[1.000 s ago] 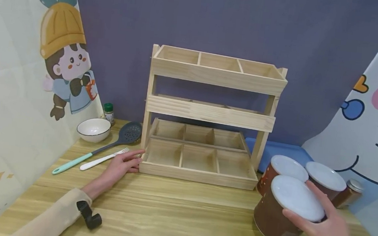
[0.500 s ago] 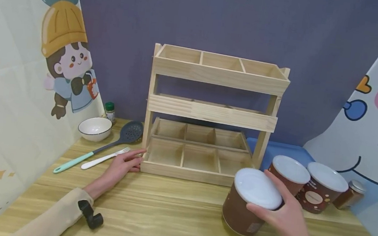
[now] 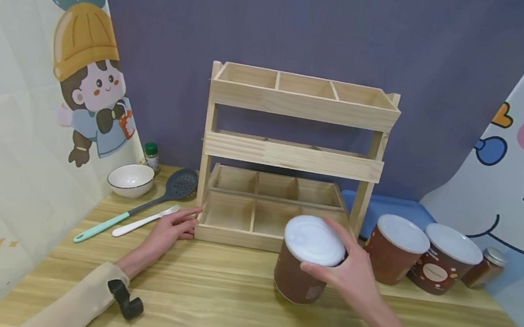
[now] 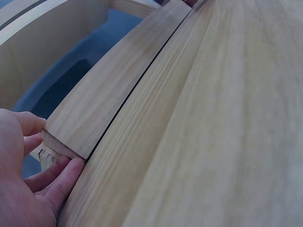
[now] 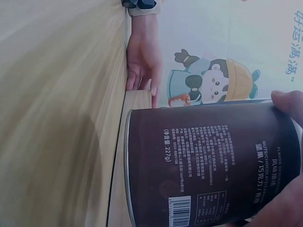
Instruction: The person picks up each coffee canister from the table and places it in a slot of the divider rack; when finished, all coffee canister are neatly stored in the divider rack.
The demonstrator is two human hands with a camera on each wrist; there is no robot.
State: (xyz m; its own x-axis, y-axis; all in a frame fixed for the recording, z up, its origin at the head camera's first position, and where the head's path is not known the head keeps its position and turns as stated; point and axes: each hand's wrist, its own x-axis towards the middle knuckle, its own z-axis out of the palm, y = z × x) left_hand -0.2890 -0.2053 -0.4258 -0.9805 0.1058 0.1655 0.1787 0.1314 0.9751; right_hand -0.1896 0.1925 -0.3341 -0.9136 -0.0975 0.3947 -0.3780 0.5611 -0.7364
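My right hand (image 3: 351,271) grips a brown canister (image 3: 300,277) with a white lid near its top, thumb on the near side. The canister is slightly tilted and held just above the table, in front of the wooden rack (image 3: 293,156). Its printed label and barcode face the right wrist view, where part of the canister (image 5: 208,161) hides the rack behind. My left hand (image 3: 169,231) touches the front left corner of the rack's bottom tray (image 3: 235,237) with extended fingers. In the left wrist view those fingertips (image 4: 71,172) rest against the tray's end.
Right of the rack stand two more lidded canisters (image 3: 391,257) (image 3: 438,270) and a spice jar (image 3: 484,269), with a blue tray (image 3: 387,206) behind. On the left lie a white fork (image 3: 140,222) and a slotted skimmer (image 3: 180,184), near a white bowl (image 3: 130,180) and a green-capped bottle (image 3: 151,156).
My right hand has carried the canister leftward, from beside the other canisters to in front of the rack's right part. The left hand has stayed at the tray corner.
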